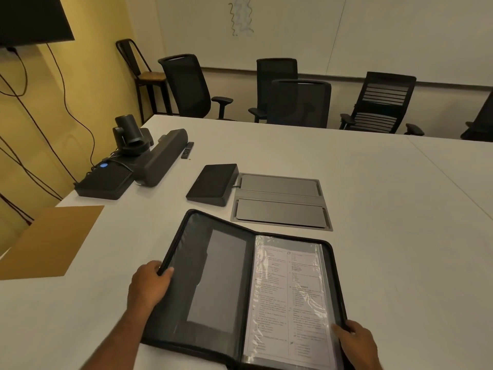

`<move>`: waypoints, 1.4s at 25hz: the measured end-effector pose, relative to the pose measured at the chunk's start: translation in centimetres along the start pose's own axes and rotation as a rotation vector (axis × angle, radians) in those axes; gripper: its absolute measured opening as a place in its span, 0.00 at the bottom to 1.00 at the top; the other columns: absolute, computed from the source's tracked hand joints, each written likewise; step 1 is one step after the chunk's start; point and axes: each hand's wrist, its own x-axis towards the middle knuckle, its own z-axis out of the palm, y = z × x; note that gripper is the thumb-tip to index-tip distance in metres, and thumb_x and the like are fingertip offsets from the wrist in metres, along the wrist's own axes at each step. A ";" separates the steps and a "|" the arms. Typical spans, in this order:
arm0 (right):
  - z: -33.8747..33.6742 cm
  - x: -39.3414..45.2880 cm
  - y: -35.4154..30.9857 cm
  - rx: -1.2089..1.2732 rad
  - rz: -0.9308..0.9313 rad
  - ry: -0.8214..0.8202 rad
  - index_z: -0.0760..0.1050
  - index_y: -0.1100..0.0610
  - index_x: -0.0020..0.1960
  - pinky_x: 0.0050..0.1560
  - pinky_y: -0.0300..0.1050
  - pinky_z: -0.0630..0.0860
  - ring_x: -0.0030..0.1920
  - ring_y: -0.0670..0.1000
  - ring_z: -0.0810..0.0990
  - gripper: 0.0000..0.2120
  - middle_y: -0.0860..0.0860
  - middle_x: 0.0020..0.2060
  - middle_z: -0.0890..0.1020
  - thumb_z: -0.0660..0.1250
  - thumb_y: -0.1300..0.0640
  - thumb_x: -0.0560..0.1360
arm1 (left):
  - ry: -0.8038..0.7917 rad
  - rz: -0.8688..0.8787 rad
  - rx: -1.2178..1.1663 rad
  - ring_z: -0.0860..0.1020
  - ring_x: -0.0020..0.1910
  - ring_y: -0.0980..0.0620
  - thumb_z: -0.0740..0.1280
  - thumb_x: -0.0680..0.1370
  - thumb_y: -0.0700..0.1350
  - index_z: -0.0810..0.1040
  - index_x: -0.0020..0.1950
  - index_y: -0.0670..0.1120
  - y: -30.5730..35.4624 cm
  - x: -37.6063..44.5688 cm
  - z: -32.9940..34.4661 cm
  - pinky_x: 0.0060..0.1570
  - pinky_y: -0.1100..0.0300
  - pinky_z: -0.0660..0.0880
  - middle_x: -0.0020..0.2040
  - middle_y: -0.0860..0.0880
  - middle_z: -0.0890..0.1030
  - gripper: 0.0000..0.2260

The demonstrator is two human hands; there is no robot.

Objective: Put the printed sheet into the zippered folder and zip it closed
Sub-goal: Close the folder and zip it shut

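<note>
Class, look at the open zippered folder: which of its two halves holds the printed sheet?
The right half of the zippered folder, by the right hand: the printed sheet lies there under clear plastic. The left half, gripped by the left hand, shows only dark pockets.

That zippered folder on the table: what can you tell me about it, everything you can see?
The zippered folder is black, fabric-looking, with a zipper track round its edge. It lies open like a book on the white table, its left half lifted. That half has a mesh pocket; the right holds the printed sheet under clear plastic. The left hand grips the left edge, the right hand the lower right edge.
</note>
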 end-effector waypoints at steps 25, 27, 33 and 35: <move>-2.7 -10.4 -15.9 0.443 -0.597 -0.372 0.78 0.45 0.55 0.41 0.47 0.84 0.46 0.51 0.85 0.19 0.47 0.45 0.84 0.75 0.44 0.66 | -0.681 0.260 -0.626 0.85 0.37 0.51 0.73 0.73 0.57 0.77 0.58 0.52 18.4 -10.9 5.2 0.35 0.59 0.81 0.46 0.45 0.84 0.18; -3.4 -10.0 -15.2 0.400 -0.580 -0.285 0.78 0.47 0.55 0.40 0.45 0.84 0.44 0.50 0.85 0.15 0.47 0.44 0.84 0.75 0.53 0.69 | -0.694 0.262 -0.565 0.85 0.41 0.52 0.71 0.75 0.57 0.77 0.58 0.51 17.6 -11.1 6.6 0.38 0.57 0.83 0.48 0.46 0.83 0.16; -6.5 -6.1 -10.4 0.226 -0.359 -0.051 0.82 0.49 0.52 0.44 0.46 0.83 0.44 0.47 0.84 0.14 0.44 0.41 0.86 0.70 0.65 0.71 | -0.641 0.406 0.027 0.76 0.64 0.53 0.70 0.76 0.53 0.71 0.70 0.53 11.4 -9.8 10.2 0.61 0.60 0.74 0.69 0.52 0.75 0.23; -7.0 -4.6 -8.5 0.104 -0.319 0.033 0.84 0.48 0.50 0.39 0.40 0.79 0.40 0.44 0.83 0.14 0.41 0.36 0.85 0.70 0.63 0.69 | -0.662 0.417 0.192 0.68 0.72 0.51 0.70 0.76 0.54 0.66 0.74 0.55 9.1 -9.4 11.0 0.69 0.55 0.69 0.75 0.53 0.67 0.27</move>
